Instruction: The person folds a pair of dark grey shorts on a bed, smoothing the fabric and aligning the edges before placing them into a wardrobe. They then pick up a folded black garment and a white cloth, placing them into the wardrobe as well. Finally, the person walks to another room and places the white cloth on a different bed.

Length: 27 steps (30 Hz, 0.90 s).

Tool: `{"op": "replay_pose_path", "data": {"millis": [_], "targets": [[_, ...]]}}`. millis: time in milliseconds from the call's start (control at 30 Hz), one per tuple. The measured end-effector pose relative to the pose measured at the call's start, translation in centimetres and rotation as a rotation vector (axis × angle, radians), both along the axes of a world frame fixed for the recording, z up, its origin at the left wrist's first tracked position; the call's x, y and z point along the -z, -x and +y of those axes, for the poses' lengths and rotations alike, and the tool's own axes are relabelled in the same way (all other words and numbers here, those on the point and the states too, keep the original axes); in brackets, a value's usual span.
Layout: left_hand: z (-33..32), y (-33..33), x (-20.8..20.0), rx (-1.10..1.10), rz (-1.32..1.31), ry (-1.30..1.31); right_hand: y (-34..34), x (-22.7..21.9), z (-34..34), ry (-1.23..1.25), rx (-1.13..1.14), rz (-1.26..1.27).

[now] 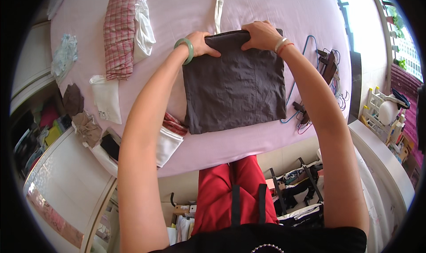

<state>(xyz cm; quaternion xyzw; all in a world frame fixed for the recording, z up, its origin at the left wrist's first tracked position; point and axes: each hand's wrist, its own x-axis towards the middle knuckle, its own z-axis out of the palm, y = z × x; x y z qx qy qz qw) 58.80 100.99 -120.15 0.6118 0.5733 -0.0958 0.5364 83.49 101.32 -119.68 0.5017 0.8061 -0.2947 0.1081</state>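
A dark grey garment [235, 88], folded into a near-square, lies flat on the pink bed sheet [213, 147] in front of me. My left hand [202, 45] grips the left part of its far edge, thumb on top and the other fingers partly hidden behind the edge. Toward the right end of that same edge, my right hand [262, 36] has hold of the cloth, its thumb pressed on the upper face. Creases run across the garment, and its near edge rests on the sheet. Whether it is trousers or a skirt, I cannot tell.
Plaid cloth [119, 35] and white satiny cloth [143, 28] lie at the far left, with a white pouch [105, 97] nearer. A white cloth [168, 145] sits by my left forearm. Hangers [327, 66] are heaped on the right. Below the bed edge stands a clothes rack [296, 191].
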Motion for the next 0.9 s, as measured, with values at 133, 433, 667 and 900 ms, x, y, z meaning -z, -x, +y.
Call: {"op": "replay_pose_path", "data": {"millis": [133, 433, 667, 900], "targets": [[-2.4, 1.1, -12.9, 0.044, -0.005, -0.201, -0.2, -12.3, -3.8, -0.207, 0.079, 0.126], [-10.5, 0.2, -42.0, 0.232, 0.203, -1.320, -1.1, -38.7, -11.8, -0.968, 0.140, 0.308], [-25.3, 1.0, -30.3, 0.311, 0.137, -1.544, -0.1, -29.5, -26.9, -0.906, 0.153, 0.306], [-44.0, 0.8, -7.0, 0.348, 0.028, -0.988, -1.2, -8.0, -45.1, -0.371, 0.180, 0.178]]}}
